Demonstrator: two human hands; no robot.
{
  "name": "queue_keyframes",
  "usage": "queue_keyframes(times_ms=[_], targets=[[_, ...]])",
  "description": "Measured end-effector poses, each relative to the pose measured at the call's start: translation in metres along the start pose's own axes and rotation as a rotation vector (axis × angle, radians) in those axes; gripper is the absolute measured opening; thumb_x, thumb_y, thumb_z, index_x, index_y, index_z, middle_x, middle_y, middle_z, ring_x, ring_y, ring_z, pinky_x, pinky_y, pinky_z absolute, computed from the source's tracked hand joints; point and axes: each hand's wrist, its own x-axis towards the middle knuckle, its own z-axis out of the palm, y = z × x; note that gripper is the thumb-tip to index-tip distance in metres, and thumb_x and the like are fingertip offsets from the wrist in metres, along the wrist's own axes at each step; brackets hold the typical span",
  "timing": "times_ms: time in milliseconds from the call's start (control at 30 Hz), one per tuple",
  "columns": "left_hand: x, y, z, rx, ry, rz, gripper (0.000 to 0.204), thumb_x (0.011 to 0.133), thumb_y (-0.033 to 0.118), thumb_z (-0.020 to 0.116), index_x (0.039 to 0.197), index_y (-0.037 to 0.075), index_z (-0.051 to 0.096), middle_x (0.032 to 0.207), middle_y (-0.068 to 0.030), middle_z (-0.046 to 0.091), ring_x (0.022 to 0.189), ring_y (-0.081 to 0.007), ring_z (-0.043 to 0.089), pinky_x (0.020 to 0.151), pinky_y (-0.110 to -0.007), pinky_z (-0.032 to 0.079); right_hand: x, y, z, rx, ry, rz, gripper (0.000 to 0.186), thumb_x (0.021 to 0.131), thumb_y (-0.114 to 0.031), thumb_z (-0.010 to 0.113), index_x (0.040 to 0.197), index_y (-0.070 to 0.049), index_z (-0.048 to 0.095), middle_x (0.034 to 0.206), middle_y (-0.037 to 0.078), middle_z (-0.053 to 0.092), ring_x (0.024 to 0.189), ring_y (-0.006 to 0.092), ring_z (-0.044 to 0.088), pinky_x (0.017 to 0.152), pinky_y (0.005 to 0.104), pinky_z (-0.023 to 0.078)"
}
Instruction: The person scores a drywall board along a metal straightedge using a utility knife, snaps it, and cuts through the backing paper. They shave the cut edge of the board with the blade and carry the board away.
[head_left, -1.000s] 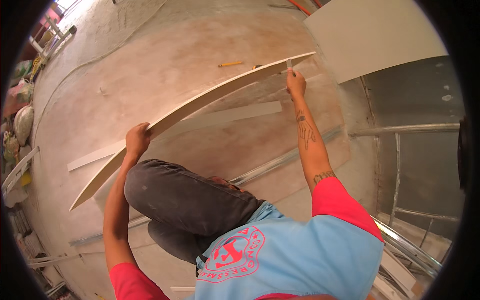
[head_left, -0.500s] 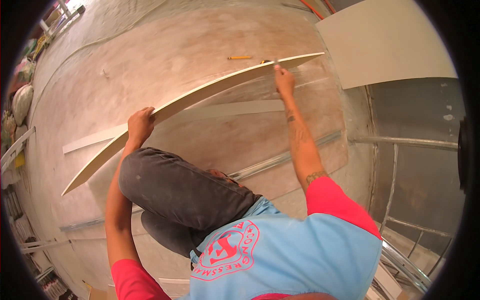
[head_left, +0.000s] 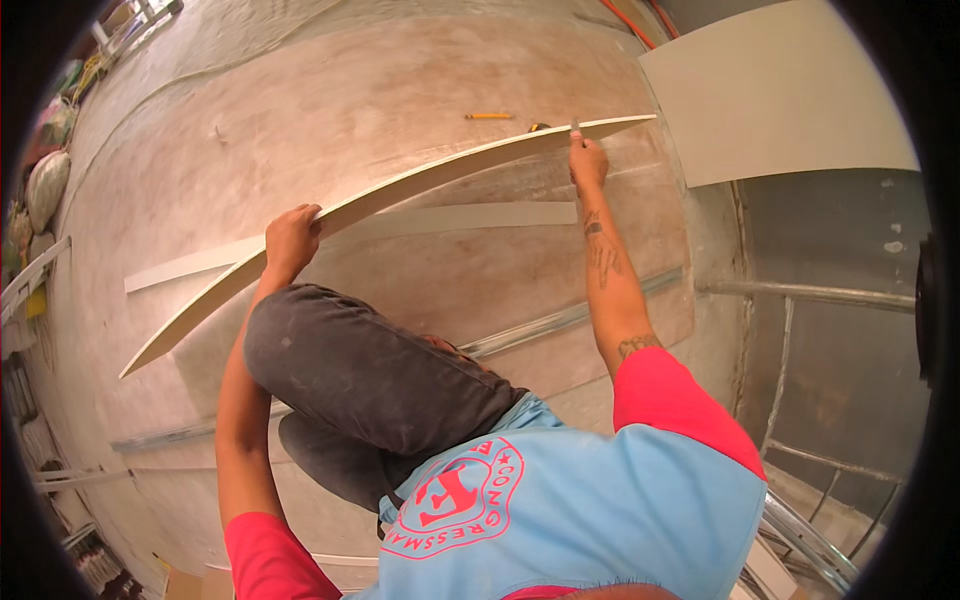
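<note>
My left hand [head_left: 292, 240] grips a long, narrow off-white board [head_left: 400, 184] that stands on edge across the view, looking bowed. My right hand [head_left: 589, 162] is closed on a small grey blade tool [head_left: 575, 128] at the board's upper edge, near its right end. A yellow pencil-like stick [head_left: 489, 116] lies beyond the board, and a small black-and-yellow object [head_left: 540, 127] is partly hidden behind it. Another white strip [head_left: 185, 266] lies under and behind the board. My bent leg in dark trousers is just below my left hand.
A large off-white sheet [head_left: 775, 95] lies at the upper right. Metal tubing [head_left: 805, 292] runs down the right side, and a metal channel [head_left: 530, 330] lies on the dusty floor [head_left: 270, 120]. Bags and assorted items [head_left: 48, 190] line the left edge. Orange hoses [head_left: 625, 20] show at the top.
My right hand went left, blurred, then back right, still at the board's edge. My left hand and the board's left end sit higher in the picture; the whole view has shifted slightly.
</note>
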Motion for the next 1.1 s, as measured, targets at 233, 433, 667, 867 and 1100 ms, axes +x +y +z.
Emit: queue_keyframes(times_ms=[233, 433, 667, 867, 1100], targets=[[-0.004, -0.004, 0.000, 0.017, -0.004, -0.031, 0.019, 0.078, 0.014, 0.068, 0.097, 0.011, 0.068, 0.094, -0.0056, 0.068, 0.087, -0.0299, 0.064, 0.072, -0.043, 0.050, -0.152, -0.064, 0.059, 0.086, -0.142, -0.266, 0.047, 0.091, -0.048, 0.051, 0.094, -0.004, 0.068, 0.091, 0.025, 0.066, 0.091, 0.0446, 0.062, 0.078, 0.0500, 0.048], [-0.022, -0.020, -0.014, 0.049, -0.017, -0.117, 0.020, 0.079, 0.023, 0.070, 0.095, 0.011, 0.068, 0.093, -0.0066, 0.069, 0.087, -0.0300, 0.065, 0.072, -0.042, 0.050, -0.147, -0.070, 0.045, 0.139, -0.156, -0.256, 0.051, 0.093, -0.049, 0.048, 0.098, -0.002, 0.068, 0.101, 0.023, 0.067, 0.099, 0.0420, 0.062, 0.085, 0.0489, 0.047], [-0.095, -0.095, -0.047, 0.169, 0.009, -0.296, 0.025, 0.082, 0.035, 0.068, 0.090, 0.011, 0.068, 0.089, -0.0078, 0.069, 0.083, -0.0316, 0.064, 0.077, -0.042, 0.049, -0.028, -0.013, 0.017, -0.061, -0.015, -0.030, 0.050, 0.094, -0.047, 0.044, 0.100, -0.003, 0.067, 0.104, 0.022, 0.066, 0.099, 0.0415, 0.061, 0.085, 0.0489, 0.047], [-0.111, -0.104, -0.039, 0.189, 0.012, -0.309, 0.026, 0.087, 0.037, 0.063, 0.095, 0.012, 0.064, 0.093, -0.0058, 0.067, 0.090, -0.0300, 0.063, 0.098, -0.056, 0.036, -0.044, -0.010, 0.035, -0.042, 0.130, -0.108, 0.052, 0.093, -0.048, 0.045, 0.077, -0.002, 0.063, 0.063, 0.015, 0.062, 0.053, 0.0277, 0.061, 0.055, 0.0404, 0.048], [-0.106, -0.100, -0.043, 0.225, -0.007, -0.329, 0.023, 0.088, 0.034, 0.063, 0.093, 0.012, 0.061, 0.092, -0.0032, 0.066, 0.093, -0.0269, 0.063, 0.101, -0.066, 0.029, -0.163, -0.084, 0.062, 0.028, -0.064, -0.264, 0.049, 0.093, -0.047, 0.048, 0.084, -0.002, 0.064, 0.090, 0.025, 0.065, 0.089, 0.0433, 0.062, 0.075, 0.0521, 0.047]])
